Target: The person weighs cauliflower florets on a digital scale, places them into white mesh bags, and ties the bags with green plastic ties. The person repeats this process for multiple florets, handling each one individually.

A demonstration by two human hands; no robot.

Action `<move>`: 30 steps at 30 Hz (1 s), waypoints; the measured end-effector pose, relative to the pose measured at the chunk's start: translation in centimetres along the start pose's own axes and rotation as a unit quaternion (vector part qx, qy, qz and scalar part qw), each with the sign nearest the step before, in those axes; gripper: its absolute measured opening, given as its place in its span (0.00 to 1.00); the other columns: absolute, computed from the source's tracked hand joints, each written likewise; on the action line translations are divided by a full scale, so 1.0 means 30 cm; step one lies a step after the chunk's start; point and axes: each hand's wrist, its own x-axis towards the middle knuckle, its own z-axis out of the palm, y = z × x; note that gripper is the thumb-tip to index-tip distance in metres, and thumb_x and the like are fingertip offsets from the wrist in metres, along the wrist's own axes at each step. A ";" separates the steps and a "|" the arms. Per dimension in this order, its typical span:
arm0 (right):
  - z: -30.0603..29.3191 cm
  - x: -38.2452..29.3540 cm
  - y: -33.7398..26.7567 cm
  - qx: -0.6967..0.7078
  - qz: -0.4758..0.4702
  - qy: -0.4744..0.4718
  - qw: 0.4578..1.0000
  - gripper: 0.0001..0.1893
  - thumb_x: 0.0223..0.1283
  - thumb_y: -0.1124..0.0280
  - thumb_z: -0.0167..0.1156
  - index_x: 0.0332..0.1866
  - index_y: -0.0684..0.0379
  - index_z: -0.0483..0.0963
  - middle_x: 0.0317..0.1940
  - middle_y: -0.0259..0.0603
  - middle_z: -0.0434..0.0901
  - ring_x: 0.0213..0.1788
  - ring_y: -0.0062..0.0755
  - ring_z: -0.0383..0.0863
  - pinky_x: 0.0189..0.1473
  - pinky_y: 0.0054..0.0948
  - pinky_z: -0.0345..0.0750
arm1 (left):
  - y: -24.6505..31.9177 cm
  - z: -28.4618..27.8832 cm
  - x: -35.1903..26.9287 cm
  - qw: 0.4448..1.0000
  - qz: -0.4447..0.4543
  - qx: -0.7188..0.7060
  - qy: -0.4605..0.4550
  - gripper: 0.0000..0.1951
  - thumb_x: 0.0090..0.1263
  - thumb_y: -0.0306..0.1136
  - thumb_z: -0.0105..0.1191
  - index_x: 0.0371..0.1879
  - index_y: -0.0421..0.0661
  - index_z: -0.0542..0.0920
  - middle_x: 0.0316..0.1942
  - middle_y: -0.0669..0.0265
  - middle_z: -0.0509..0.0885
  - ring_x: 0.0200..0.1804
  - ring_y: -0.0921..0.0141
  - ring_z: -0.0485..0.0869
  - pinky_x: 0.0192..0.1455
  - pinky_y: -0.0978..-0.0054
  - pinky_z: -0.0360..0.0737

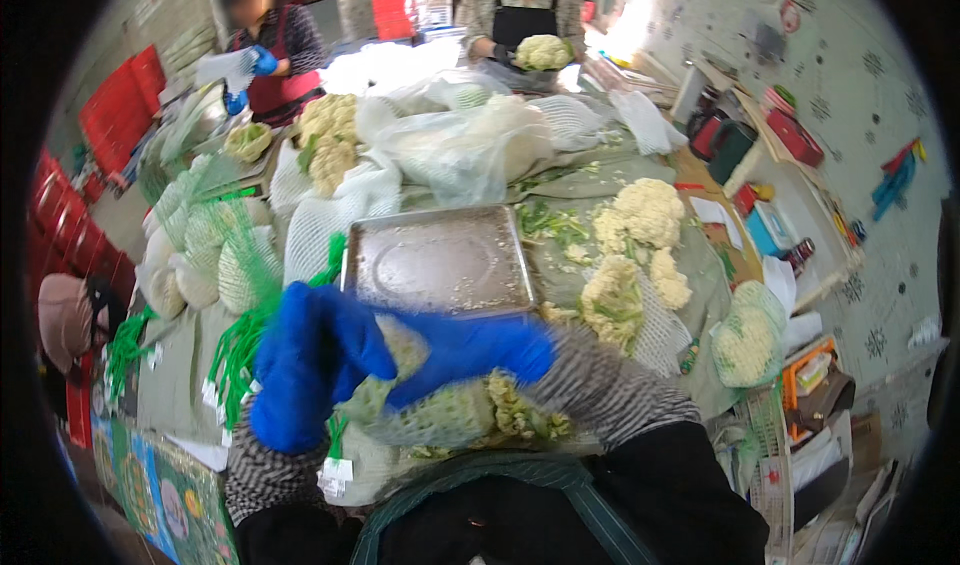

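Both my hands wear blue gloves and are blurred near the front edge of the table. My left hand (311, 362) is bent over the green netting, its fingers curled beside a net-wrapped cauliflower (442, 415). My right hand (465, 351) reaches across to the left and closes on the wrapped cauliflower from above. A metal tray (439, 257) with crumbs on it lies just beyond my hands. Green net bags (244, 340) with white tags hang together at the left. Loose cauliflower pieces (615, 302) rest on the cloth at the right.
Wrapped cauliflowers (202, 265) are heaped at the left; plastic-covered ones (480, 137) lie behind the tray. Across the table, one person (274, 55) holds foam netting and another (525, 17) holds a cauliflower. Open boxes (802, 227) line the right side.
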 end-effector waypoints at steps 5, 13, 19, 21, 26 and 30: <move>0.320 0.055 0.085 0.389 -0.133 0.197 0.890 0.06 0.66 0.70 0.53 0.44 0.60 0.72 0.29 0.37 0.73 0.33 0.26 0.74 0.38 0.25 0.74 | 0.069 0.081 0.121 0.981 -0.101 0.156 -0.057 0.29 0.75 0.55 0.32 0.35 0.39 0.79 0.23 0.65 0.80 0.21 0.78 0.73 0.24 0.85 0.70; 0.166 0.013 0.037 0.375 -0.070 0.364 0.850 0.13 0.72 0.67 0.44 0.45 0.62 0.74 0.28 0.31 0.73 0.30 0.18 0.69 0.33 0.21 0.68 | -0.054 -0.082 0.066 0.963 -0.037 0.225 -0.146 0.49 0.47 0.52 0.67 0.66 0.37 0.61 0.59 0.57 0.73 0.61 0.65 0.70 0.65 0.67 0.62; 0.210 0.065 0.091 0.132 -0.062 0.158 0.977 0.27 0.59 0.75 0.53 0.65 0.65 0.59 0.57 0.43 0.68 0.53 0.31 0.73 0.50 0.29 0.72 | -0.114 0.011 0.032 0.954 0.097 0.278 -0.048 0.34 0.56 0.32 0.63 0.63 0.37 0.66 0.60 0.57 0.72 0.64 0.64 0.67 0.66 0.67 0.63; 0.180 0.089 0.105 0.076 -0.029 0.127 0.989 0.29 0.57 0.75 0.54 0.65 0.65 0.59 0.59 0.46 0.68 0.54 0.34 0.74 0.50 0.31 0.72 | -0.133 0.028 0.023 0.974 0.068 0.206 -0.064 0.30 0.58 0.32 0.61 0.60 0.37 0.68 0.58 0.57 0.73 0.63 0.64 0.69 0.65 0.67 0.64; 0.099 0.086 -0.047 0.145 -0.146 0.227 0.952 0.21 0.59 0.70 0.57 0.59 0.60 0.69 0.48 0.51 0.76 0.45 0.45 0.79 0.40 0.38 0.75 | -0.222 0.005 -0.028 0.967 -0.082 0.191 -0.149 0.20 0.63 0.31 0.55 0.53 0.36 0.73 0.53 0.56 0.77 0.58 0.63 0.72 0.63 0.66 0.67; -0.025 0.022 -0.109 0.112 -0.294 0.412 0.855 0.12 0.62 0.66 0.54 0.44 0.63 0.76 0.30 0.52 0.79 0.31 0.46 0.80 0.33 0.35 0.74 | -0.255 -0.008 -0.042 0.956 -0.129 0.191 -0.182 0.14 0.67 0.30 0.50 0.47 0.35 0.77 0.49 0.55 0.80 0.55 0.62 0.76 0.61 0.65 0.69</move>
